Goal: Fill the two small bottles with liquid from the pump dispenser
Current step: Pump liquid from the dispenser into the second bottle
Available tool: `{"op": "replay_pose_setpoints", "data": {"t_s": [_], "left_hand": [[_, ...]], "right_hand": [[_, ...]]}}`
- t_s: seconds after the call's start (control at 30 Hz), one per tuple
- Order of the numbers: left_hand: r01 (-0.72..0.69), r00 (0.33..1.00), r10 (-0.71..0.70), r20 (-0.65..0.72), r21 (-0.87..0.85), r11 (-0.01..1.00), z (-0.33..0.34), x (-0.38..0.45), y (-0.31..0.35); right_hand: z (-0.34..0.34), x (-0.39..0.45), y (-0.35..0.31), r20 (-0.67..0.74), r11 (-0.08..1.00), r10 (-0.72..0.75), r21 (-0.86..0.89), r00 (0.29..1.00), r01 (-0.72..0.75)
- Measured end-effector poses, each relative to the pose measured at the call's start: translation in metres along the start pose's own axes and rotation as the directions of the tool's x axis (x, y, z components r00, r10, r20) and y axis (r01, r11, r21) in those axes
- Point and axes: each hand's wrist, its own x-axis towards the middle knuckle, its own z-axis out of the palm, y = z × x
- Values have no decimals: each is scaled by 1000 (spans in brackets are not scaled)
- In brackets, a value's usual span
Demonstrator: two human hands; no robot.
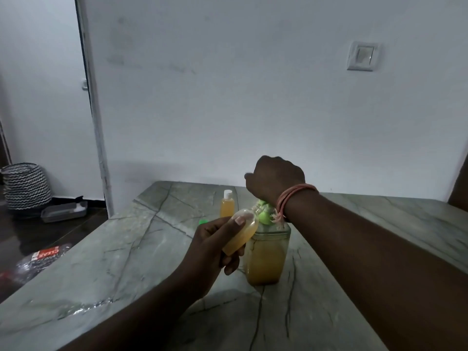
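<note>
Pinching the tilted small bottle (241, 233) between thumb and curled fingers, the left hand (215, 245) holds its mouth at the green pump head (264, 215), directly under the fisted right hand (274, 179). Light, probably squeezable plastic: grip mid-body, gently. The capped second bottle (227, 204) stands beyond the left hand.

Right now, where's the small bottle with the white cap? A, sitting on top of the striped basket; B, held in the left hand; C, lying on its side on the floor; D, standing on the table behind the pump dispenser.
D: the small bottle with the white cap stands upright on the table behind the pump dispenser; the left hand holds a different, uncapped bottle tilted toward the pump.
</note>
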Motion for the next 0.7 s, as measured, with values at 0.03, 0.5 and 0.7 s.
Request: {"op": "replay_pose_setpoints", "data": {"t_s": [0.03,0.5,0.7], "left_hand": [[-1,1000,1,-3,7,1000,0,0,0],[0,1000,0,-1,-12,1000,1,0,1],[3,1000,-3,-2,-25,1000,2,-2,2]], "right_hand": [[4,-2,1,-24,999,22,39,999,-21],[6,1,2,-41,998,7,63,999,-5],[4,-6,-1,20,1000,12,17,1000,-13]]}}
